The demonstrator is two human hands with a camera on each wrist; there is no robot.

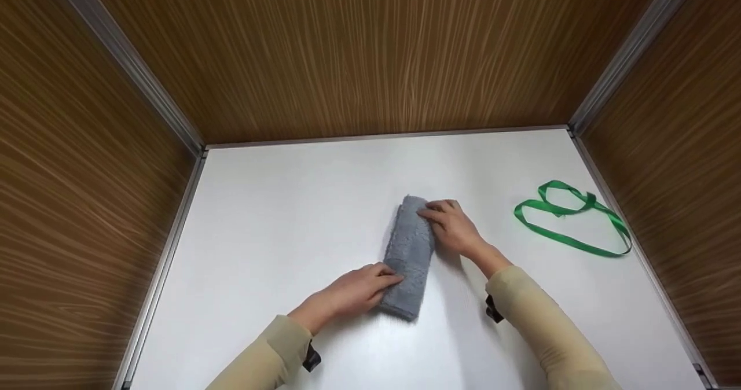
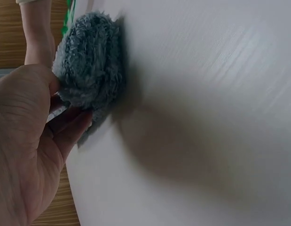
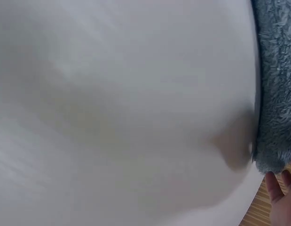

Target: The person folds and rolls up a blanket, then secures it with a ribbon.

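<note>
Beige sleeves [image 1: 544, 326] come in from the bottom of the head view, both hands working a rolled grey towel [image 1: 409, 257] sitting about mid-table on the white tabletop [image 1: 278, 222].

Towel's a long narrow bundle, long axis running from the near edge toward the back wall, tipped a little so the far end leans right. Fluffy, shaggy microfibre kind of pile, rounded at the ends; from the left wrist cam the near end looks like a fuzzy ball [image 2: 91, 61].

Left hand [image 1: 353, 290] is at the near end, fingers and thumb curled in against the roll's left side, gripping it. Right hand [image 1: 454, 225] sits at the far end with fingers laid fairly flat on top of the towel, pressing rather than clenching. Right wrist cam only shows fingertips [image 3: 277, 188] just below the towel's edge.

Off to the right, well apart from the towel, a glossy green ribbon [image 1: 570, 219] lies in loose loops near the right wall. Walls are wood-grain panels [image 1: 370, 48] with metal corner strips.
</note>
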